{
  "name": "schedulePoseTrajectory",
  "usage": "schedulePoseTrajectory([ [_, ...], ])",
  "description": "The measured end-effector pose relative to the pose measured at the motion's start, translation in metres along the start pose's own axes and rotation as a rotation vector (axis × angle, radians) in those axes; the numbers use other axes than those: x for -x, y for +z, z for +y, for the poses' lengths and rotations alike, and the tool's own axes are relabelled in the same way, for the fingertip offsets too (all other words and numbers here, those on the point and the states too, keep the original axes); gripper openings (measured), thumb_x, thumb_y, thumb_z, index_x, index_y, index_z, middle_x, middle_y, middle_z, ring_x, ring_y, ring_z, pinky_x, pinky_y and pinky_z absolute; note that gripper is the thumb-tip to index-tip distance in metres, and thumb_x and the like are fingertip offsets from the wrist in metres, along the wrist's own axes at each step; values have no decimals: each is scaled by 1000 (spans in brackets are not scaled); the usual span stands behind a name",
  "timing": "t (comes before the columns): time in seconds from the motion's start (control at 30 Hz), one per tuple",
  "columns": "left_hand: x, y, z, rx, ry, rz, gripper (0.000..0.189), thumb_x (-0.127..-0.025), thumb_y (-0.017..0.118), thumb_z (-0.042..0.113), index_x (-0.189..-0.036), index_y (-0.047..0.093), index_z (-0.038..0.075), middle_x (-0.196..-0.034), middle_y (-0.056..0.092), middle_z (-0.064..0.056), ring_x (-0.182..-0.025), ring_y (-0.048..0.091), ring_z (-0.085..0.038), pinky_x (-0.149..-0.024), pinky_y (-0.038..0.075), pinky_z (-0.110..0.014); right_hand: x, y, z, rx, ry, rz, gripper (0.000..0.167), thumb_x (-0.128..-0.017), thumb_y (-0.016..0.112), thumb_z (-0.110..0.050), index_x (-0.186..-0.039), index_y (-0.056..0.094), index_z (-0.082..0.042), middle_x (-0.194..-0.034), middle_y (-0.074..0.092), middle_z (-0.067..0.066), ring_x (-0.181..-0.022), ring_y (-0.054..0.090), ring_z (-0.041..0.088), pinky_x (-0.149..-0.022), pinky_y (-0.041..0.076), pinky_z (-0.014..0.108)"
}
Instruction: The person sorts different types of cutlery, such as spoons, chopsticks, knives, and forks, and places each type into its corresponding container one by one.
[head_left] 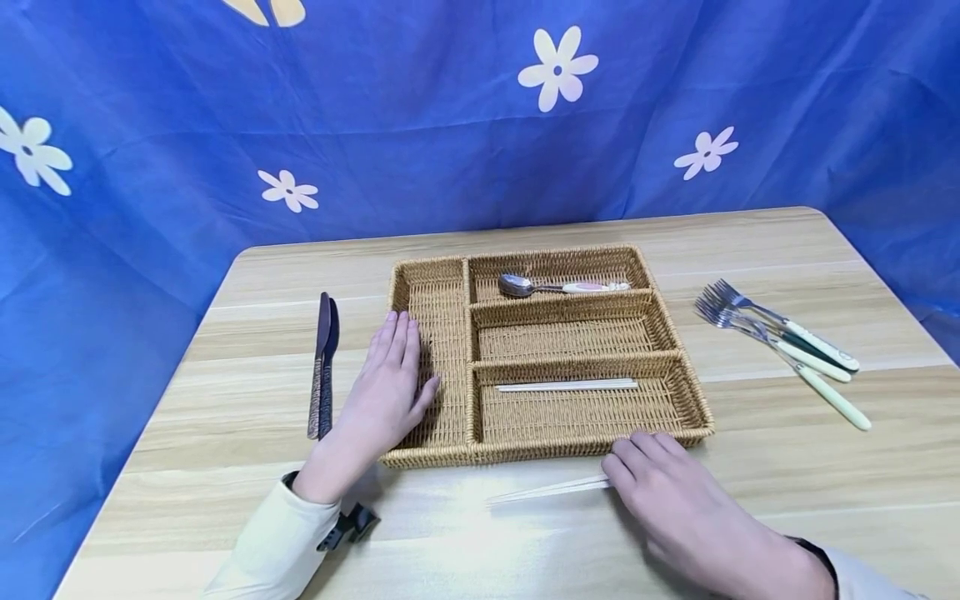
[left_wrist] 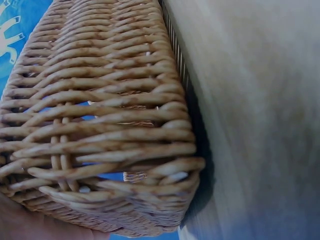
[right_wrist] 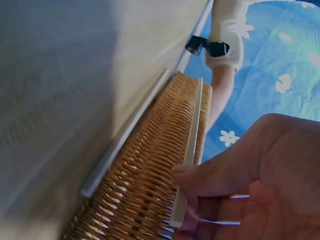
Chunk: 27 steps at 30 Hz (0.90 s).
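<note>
My right hand [head_left: 682, 508] pinches a white chopstick [right_wrist: 192, 130] between thumb and fingers, just in front of the woven tray [head_left: 480, 454]. A second white chopstick [right_wrist: 125, 137] lies on the table beside the tray's front wall in the right wrist view. My left hand [head_left: 386, 387] rests over the tray's left rim with its fingers straight and its thumb reaching inside. In the tray's front right compartment lie white chopsticks [head_left: 567, 386]. The back compartment holds a spoon [head_left: 517, 286] with a white and pink handle.
Two dark knives [head_left: 322, 367] lie left of the tray, close to my left forearm. Several forks [head_left: 795, 342] with pale and dark green handles lie in a fanned pile to the right. A blue flowered cloth [head_left: 420, 125] hangs behind the wooden table [head_left: 225, 500].
</note>
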<state>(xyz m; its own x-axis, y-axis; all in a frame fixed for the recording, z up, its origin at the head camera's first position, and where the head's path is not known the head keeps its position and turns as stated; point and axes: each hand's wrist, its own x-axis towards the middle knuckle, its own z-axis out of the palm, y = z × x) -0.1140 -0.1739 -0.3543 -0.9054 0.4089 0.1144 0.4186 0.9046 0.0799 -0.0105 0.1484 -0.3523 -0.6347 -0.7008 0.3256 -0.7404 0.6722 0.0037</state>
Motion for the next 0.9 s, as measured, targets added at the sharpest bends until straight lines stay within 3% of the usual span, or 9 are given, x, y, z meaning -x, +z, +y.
schedulePoseTrajectory([
  [0.23,1,0,-1,5,-5,1,74,-97,54,28,-143,20,-19,-151,17,-36,-143,10,-45,-119,7,-48,-7,-16,6,-23,15,-30,47,-48,59,7,-94,58,-3,-94,59,10,-91,58,30,-85,51,48],
  [0.43,0,-1,-1,2,1,9,74,-96,55,28,-143,22,-20,-150,18,-36,-143,11,-46,-118,12,-51,-18,-25,25,-27,66,2,46,-47,54,13,-89,55,-5,-84,53,3,-82,53,25,-72,50,40],
  [0.6,0,-1,-1,-1,1,9,74,-96,55,27,-143,22,-19,-151,18,-36,-143,11,-45,-118,11,-51,-27,-23,44,-11,124,8,41,-50,59,15,-86,55,-5,-81,52,3,-78,52,23,-64,51,35],
  [0.77,0,0,-1,-6,-2,9,74,-96,55,28,-143,22,-19,-151,19,-36,-143,12,-45,-118,11,-50,-33,-14,54,5,126,-13,33,-57,58,16,-82,56,-5,-80,56,4,-79,58,24,-58,54,34],
  [0.9,0,0,0,-5,-2,10,74,-97,55,28,-143,22,-19,-150,19,-36,-143,12,-45,-118,13,-50,-38,-7,59,28,110,-30,29,-59,56,17,-75,54,-7,-71,52,1,-68,55,18,-45,47,26],
])
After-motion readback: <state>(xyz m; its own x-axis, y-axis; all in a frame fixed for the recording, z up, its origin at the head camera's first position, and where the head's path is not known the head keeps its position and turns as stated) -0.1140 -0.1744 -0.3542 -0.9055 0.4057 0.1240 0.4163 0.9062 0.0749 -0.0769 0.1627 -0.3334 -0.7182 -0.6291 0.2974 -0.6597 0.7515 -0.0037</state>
